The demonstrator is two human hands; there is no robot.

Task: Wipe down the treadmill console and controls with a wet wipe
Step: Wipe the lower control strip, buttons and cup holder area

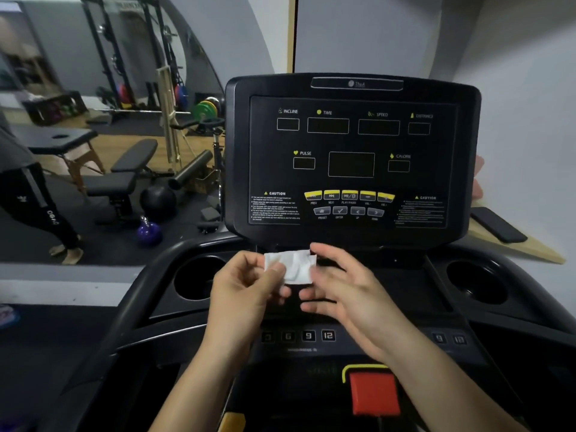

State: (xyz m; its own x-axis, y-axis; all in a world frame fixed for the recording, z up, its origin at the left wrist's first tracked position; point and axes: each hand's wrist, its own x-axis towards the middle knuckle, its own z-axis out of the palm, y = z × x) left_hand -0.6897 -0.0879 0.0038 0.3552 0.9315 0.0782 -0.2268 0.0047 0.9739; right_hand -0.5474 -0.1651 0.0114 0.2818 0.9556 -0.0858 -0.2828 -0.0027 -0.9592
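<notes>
Fingers [275,267] of the left hand [246,285]: thumb and forefinger pinch the left edge of the wet wipe [294,266]. Fingers of the right hand [346,294]: the upper ones appear to pinch the wipe's right edge, and the lower ones lie loosely spread and hold nothing. The wipe hangs in the air between both hands, just below the bottom edge of the console [352,151], touching neither it nor the deck beneath. It is a small white sheet, still folded and creased, not opened flat. Judgement on handling: very light, limp, no stiffness of its own; damp, so the layers will likely cling together and need peeling apart at a free corner. It could tear if pulled hard and will bunch under a fingertip. Best hold for wiping, by my reading: unfold or refold to a flat pad and back it with several flat fingers rather than a two-point pinch, so that pressure spreads. The console face is smooth, dark and unlit. The yellow buttons [349,195] sit low on the console, with a grey row just under them; these raised edges may snag the sheet. Below the console, nearer the person, are number keys [308,335] and a red stop tab [372,397]. Cup holders [184,291] flank the deck below the console on either side.
</notes>
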